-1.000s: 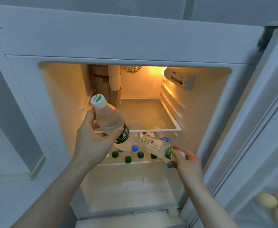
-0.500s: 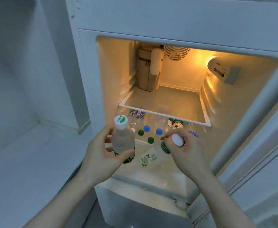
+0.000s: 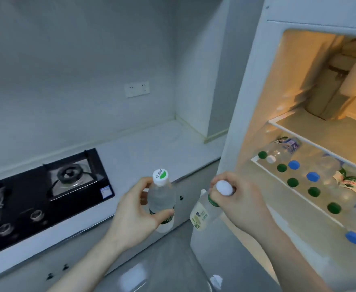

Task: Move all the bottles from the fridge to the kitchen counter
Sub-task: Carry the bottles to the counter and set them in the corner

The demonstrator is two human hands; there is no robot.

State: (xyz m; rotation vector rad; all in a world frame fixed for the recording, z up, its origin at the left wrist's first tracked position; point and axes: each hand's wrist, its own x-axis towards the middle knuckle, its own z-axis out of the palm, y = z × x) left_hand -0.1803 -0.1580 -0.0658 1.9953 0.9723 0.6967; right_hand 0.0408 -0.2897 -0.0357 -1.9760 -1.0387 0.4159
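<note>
Both hands now clear of the fridge (image 3: pixel 246 102), swung left toward the table (image 3: pixel 151 148). Left hand (image 3: pixel 135 216) grips upright bottle (image 3: pixel 161 199); right hand (image 3: pixel 236 203) grips tilted bottle (image 3: pixel 200 218) near its cap. More bottles (image 3: pixel 312 182) on fridge shelf.

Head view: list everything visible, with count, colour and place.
held bottles: 2, clear, white caps; one upright in left hand, one hanging from right hand
fridge bottles: many, green, blue and white caps, lower shelf
fridge: 1, white, open, right
kitchen counter: 1, white, left of fridge
gas stove: 1, black, set into counter
wall socket: 1, white, wall
left hand: grips bottle body
right hand: grips bottle neck
</note>
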